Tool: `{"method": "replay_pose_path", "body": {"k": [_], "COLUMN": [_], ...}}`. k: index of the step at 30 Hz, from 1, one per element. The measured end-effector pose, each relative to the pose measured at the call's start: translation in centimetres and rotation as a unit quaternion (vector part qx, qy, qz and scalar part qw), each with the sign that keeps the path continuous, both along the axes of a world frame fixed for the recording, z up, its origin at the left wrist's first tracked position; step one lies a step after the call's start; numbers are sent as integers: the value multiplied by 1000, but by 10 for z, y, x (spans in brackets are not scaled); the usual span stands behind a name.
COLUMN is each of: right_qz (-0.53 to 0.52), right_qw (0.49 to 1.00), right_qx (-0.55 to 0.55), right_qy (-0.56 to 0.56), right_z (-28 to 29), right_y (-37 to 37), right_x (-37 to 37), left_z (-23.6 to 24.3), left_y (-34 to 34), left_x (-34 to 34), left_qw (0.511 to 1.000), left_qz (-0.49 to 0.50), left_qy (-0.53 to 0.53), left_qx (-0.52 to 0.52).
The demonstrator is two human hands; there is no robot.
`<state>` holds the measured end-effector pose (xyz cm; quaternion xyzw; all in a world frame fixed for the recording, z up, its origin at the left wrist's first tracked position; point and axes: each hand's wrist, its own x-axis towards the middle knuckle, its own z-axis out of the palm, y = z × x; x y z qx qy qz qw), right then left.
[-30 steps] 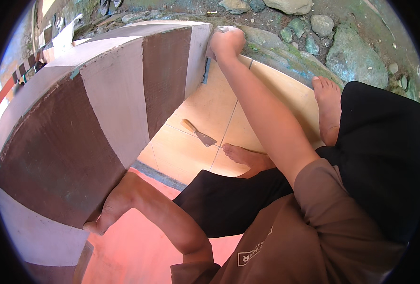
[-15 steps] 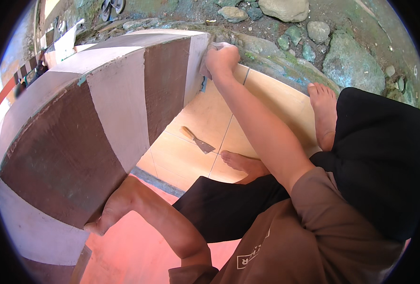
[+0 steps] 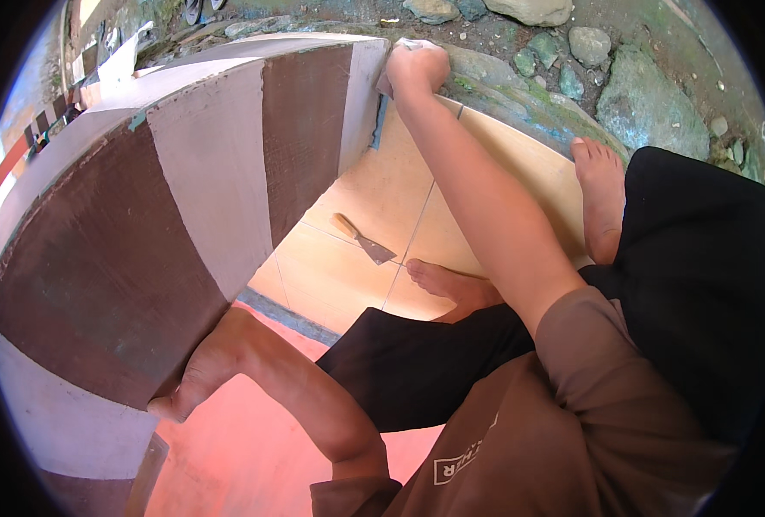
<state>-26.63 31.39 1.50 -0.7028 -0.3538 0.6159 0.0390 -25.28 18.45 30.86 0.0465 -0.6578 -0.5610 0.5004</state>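
Observation:
My right hand (image 3: 420,69) is closed on a folded piece of sandpaper (image 3: 385,84), brownish-grey with a whitish part showing at the top of the fist. It presses this at the far end of a low wall (image 3: 206,164) painted in brown and white stripes. By the wall's lower edge, my left hand (image 3: 214,358) is bent against a brown stripe, and its fingers are mostly hidden. A scraper (image 3: 363,239) with a wooden handle and a metal blade lies on the beige tiles between the wall and my foot.
My bare feet (image 3: 600,194) rest on the tiled floor (image 3: 322,276). A pink floor (image 3: 244,448) lies nearer, past a grey strip. Beyond the tiles are a mossy stone edge, rocks (image 3: 649,103) and dirt. Something white (image 3: 122,60) stands behind the wall at far left.
The view has tilted slightly, so the wall's far end and the scraper sit higher in it. My right hand stays at the wall's end with the sandpaper; my left hand keeps its place.

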Motion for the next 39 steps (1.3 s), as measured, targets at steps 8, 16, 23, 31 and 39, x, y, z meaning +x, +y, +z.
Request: {"method": "replay_pose_path", "body": {"k": [8,16,23,31,39], "right_qz": [-24,4,-63,-111,-48], "right_qw": [999,997,991,979,989], "right_qx": [-11,-72,-116,-157,-95], "right_qy": [44,32,19,71,103], "right_z": [10,15,-33,-21,-9], "right_y": [-25,-19,-5,-7,-21], "right_x": [7,2,0,6,6], "left_z": [4,7,1,0,8], "left_y": [2,-3,-9,-10,-17], "left_x": [-1,-2,-3,0,-3], "left_qw": [1000,1000,1000,1000,1000], "left_qz": [-2,-1,-12,-8,-7], "left_qy": [7,15,2,-2,10], "left_qx": [0,4,8,-3,-5]}}
